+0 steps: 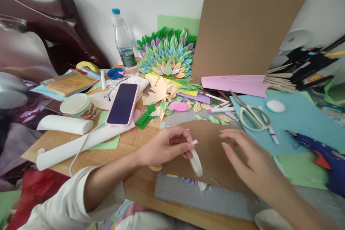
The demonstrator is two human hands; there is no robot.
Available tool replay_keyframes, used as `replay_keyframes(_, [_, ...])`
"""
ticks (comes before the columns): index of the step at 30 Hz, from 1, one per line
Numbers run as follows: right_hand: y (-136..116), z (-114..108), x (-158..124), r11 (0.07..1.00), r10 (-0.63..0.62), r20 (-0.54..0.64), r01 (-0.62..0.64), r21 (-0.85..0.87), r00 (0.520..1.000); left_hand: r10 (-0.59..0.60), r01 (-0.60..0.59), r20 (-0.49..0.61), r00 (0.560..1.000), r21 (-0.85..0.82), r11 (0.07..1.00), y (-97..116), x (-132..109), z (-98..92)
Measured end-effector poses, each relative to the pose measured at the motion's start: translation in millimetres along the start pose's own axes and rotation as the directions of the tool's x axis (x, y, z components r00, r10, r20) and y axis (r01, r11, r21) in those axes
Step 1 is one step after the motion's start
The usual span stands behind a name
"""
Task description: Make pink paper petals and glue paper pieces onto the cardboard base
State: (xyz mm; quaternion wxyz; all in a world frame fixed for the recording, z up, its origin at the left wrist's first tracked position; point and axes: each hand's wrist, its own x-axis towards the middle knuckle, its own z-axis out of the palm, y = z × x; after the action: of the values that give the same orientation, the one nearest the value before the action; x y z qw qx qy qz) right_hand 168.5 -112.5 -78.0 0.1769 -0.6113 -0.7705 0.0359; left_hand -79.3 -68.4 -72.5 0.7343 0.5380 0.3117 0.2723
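Observation:
My left hand (172,143) pinches a narrow roll of white tape (197,163), which hangs below the fingertips with a small pink piece at its upper end. Held over a brown cardboard sheet (207,138), my right hand (244,147) has its fingers apart and nothing in them. The cardboard lies on a grey cutting mat (199,196). Beyond both hands, folded paper leaves (197,107) and a pink paper piece (178,106) are scattered. A peacock made of pleated paper feathers (169,54) leans at the wall.
Scissors (254,116) and a white egg-shaped object (275,106) lie on blue paper at right, near a blue glue gun (318,154). A pink phone (122,104) rests on white paper rolls (67,151) at left. Behind stand a water bottle (125,46) and a large brown board (242,32).

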Motion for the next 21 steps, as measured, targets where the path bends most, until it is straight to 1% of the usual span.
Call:
replay_keyframes(2, [31, -10, 7, 0.996, 0.023, 0.017, -0.022, -0.088, 1.000, -0.048, 0.048, 0.017, 0.999, 0.022, 0.999, 0, -1, -1.2])
replay_keyframes(4, [61, -19, 21, 0.976, 0.065, 0.060, -0.051, -0.211, 0.996, -0.092, 0.092, 0.041, 0.995, 0.016, 0.996, -1, -1, -3.3])
replay_keyframes(6, [84, -24, 38, 0.940, 0.118, 0.146, -0.063, -0.334, 0.982, -0.142, 0.143, 0.074, 0.987, -0.012, 0.990, -2, -1, -5.7])
replay_keyframes(8, [101, -27, 55, 0.897, 0.186, 0.236, -0.067, -0.436, 0.954, -0.189, 0.193, 0.095, 0.977, -0.029, 0.981, -1, -1, -7.9])
replay_keyframes(11, [113, -27, 78, 0.840, 0.297, 0.358, -0.064, -0.538, 0.885, -0.237, 0.240, 0.083, 0.968, -0.034, 0.970, 2, -2, -9.9])
replay_keyframes(14, [117, -23, 96, 0.807, 0.376, 0.445, -0.051, -0.589, 0.813, -0.258, 0.261, 0.060, 0.964, -0.053, 0.964, 5, -3, -9.9])
replay_keyframes(17, [118, -17, 108, 0.759, 0.454, 0.447, -0.071, -0.648, 0.771, -0.255, 0.259, 0.058, 0.965, -0.083, 0.962, 5, -3, -9.1])
replay_keyframes(19, [120, -12, 112, 0.726, 0.501, 0.432, -0.092, -0.682, 0.750, -0.250, 0.255, 0.056, 0.967, -0.096, 0.962, 3, -2, -8.8])
replay_keyframes(21, [121, -7, 115, 0.705, 0.541, 0.435, -0.107, -0.701, 0.720, -0.252, 0.256, 0.060, 0.966, -0.097, 0.962, 3, -2, -8.9])
